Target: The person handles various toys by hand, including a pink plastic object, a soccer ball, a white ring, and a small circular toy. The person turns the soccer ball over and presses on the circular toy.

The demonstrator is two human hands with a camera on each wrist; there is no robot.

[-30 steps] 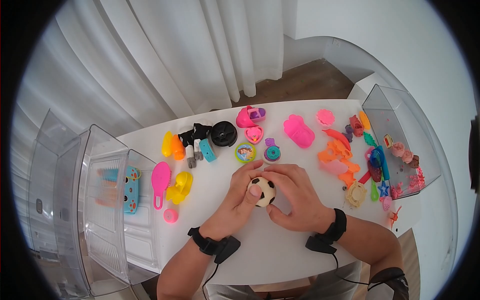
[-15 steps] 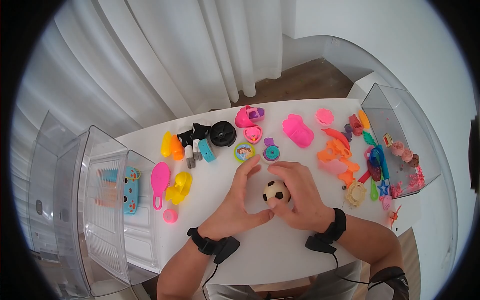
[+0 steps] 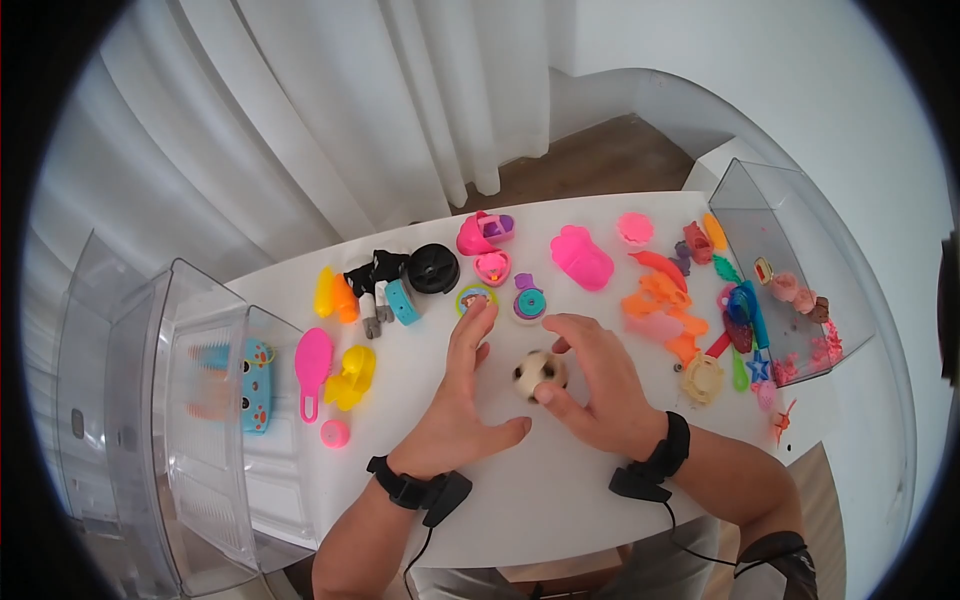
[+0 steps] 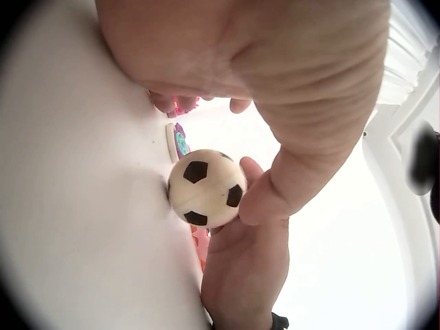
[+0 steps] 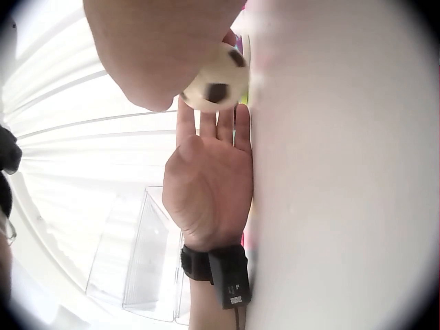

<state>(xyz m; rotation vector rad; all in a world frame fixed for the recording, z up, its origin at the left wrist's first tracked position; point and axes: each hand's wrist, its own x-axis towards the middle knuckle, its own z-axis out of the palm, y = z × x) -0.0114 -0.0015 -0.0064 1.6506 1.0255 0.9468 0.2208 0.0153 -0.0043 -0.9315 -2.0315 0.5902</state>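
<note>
A small cream toy soccer ball (image 3: 533, 371) with black patches is on the white table between the two hands, nearer the right one. My right hand (image 3: 615, 400) is beside it, fingers loosely bent beyond the ball and thumb overlapping its near side. My left hand (image 3: 445, 425) stands on edge to the left, apart from the ball, fingers straight and thumb spread. In the left wrist view the ball (image 4: 206, 185) sits low by the tabletop. The right wrist view shows the left palm (image 5: 216, 179) facing the ball, which looks blurred.
Beyond the hands lie a round picture toy (image 3: 475, 299), a teal-and-purple toy (image 3: 529, 303) and a black wheel (image 3: 433, 268). A pink brush (image 3: 314, 362) and yellow toy (image 3: 350, 380) lie left, near clear bins (image 3: 205, 400). Orange pieces (image 3: 665, 300) and a clear box (image 3: 790, 230) are right.
One second ago both hands were round the ball, the left thumb on it. The ball then shifted toward the right hand, and the left hand has drawn away and spread its thumb.
</note>
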